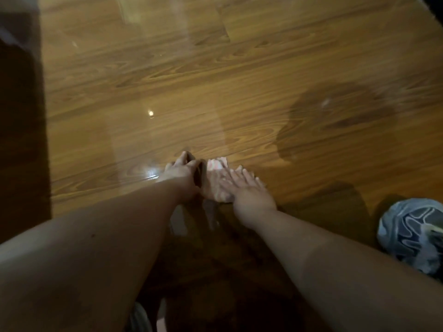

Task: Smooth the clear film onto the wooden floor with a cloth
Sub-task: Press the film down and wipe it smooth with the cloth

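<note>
- A wooden floor (275, 58) of warm brown planks fills the view, its grain running slantwise from lower left to upper right.
- The clear film (153, 97) lies flat over the left and middle of the floor. It shows only as gloss, bright glints and a faint pale edge.
- A dark strip (21, 121) runs down the left edge; what it is cannot be told.
- A rounded shadow (335, 116) falls on the planks to the upper right of the hands.
- A grey and dark blue patterned shoe (414, 238) stands at the right edge, well apart from the hands.
- The right hand (249, 195) lies flat on the cloth, its fingers straight and spread.
- The left hand (182, 171) rests on the film just left of the cloth. Its fingers are blurred, so whether they grip anything cannot be told.
- The pale pink cloth (215, 167) sits bunched on the floor between the two hands, partly under the right one.
</note>
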